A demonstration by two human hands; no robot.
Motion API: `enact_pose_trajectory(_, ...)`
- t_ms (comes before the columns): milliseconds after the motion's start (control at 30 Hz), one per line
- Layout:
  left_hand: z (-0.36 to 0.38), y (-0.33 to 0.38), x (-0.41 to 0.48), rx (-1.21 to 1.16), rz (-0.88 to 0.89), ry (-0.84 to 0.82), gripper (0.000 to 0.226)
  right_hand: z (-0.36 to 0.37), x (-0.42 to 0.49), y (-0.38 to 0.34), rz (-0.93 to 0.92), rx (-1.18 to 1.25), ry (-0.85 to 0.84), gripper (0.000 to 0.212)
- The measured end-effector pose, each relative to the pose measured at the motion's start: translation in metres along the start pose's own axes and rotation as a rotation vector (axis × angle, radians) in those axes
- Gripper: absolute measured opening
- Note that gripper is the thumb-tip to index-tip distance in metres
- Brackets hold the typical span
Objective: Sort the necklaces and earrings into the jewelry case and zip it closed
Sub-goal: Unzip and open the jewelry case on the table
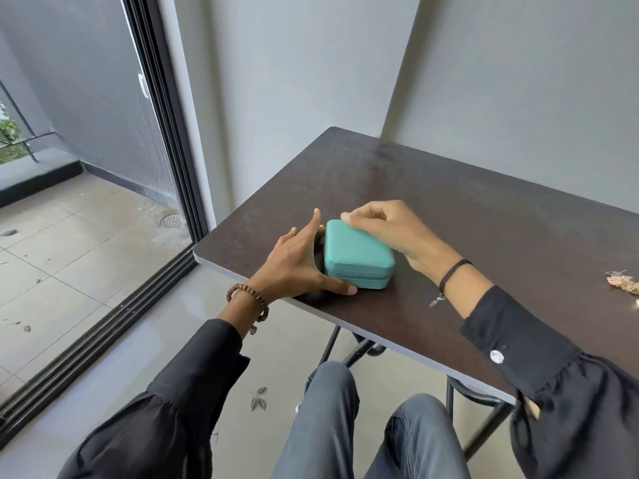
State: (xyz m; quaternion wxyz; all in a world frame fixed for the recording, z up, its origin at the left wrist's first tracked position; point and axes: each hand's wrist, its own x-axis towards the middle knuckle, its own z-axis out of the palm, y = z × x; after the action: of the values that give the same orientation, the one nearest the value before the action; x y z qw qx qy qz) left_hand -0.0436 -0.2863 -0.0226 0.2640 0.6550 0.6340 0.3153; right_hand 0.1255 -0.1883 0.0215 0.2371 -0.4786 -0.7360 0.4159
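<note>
**Item: closed jewelry case held between two hands**

1. Fingers, left. We record the fingers (313,224) of the left hand (297,261) as straight and spread, laid against the left end of the case. The thumb (340,288) stretches along the foot of its near side. Nothing is clenched.

2. Fingers, right. We record the fingertips (347,217) of the right hand (383,229) as curled, with thumb and forefinger drawn together at the far left corner of the lid. We cannot tell whether they pinch a zip pull or only the case edge.

3. Teal, fabric-covered, rounded-corner rectangular jewelry case (359,257). We find it lying flat with the lid down and the zip seam running level round its side. It sits between the two hands, near the front left corner of the table.

4. Dark brown, flat-topped table (449,209) with a pale edge band. It bears the case.

5. Small heap of gold-toned jewelry (622,281). It lies on the table at the far right of the view, well apart from the case. We cannot make out single pieces.

6. Wrists. We note a brown wooden bead bracelet (249,299) on the left and a thin black cord band (453,271) on the right, both above dark sleeves.
</note>
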Motion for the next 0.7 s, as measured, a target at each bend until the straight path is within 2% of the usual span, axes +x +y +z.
enact_pose_trajectory(67,-0.006,-0.007,0.003,-0.035,-0.014,-0.005,0.143,-0.012,-0.014,0.009,-0.058,0.038,-0.129,0.043)
enact_pose_trajectory(167,-0.016,-0.018,0.003,-0.092,-0.039,-0.006,0.148,-0.024,-0.027,0.029,-0.137,0.027,-0.313,0.087)
enact_pose_trajectory(233,-0.019,-0.023,0.004,-0.097,-0.025,-0.012,0.148,-0.026,-0.029,0.036,-0.180,0.005,-0.380,0.101)
enact_pose_trajectory(433,-0.019,-0.031,0.005,-0.146,-0.003,-0.012,0.138,-0.024,-0.021,0.039,-0.218,0.108,-0.319,0.084)
enact_pose_trajectory(500,-0.019,-0.032,0.007,-0.157,0.004,-0.012,0.139,-0.024,-0.018,0.038,-0.200,0.181,-0.295,0.072)
enact_pose_trajectory(600,-0.018,-0.034,0.011,-0.192,0.059,-0.027,0.125,-0.022,-0.009,0.034,-0.162,0.245,-0.230,0.049)
enact_pose_trajectory(700,-0.017,-0.037,0.014,-0.221,0.090,-0.036,0.128,-0.018,0.000,0.025,-0.084,0.234,-0.132,0.056)
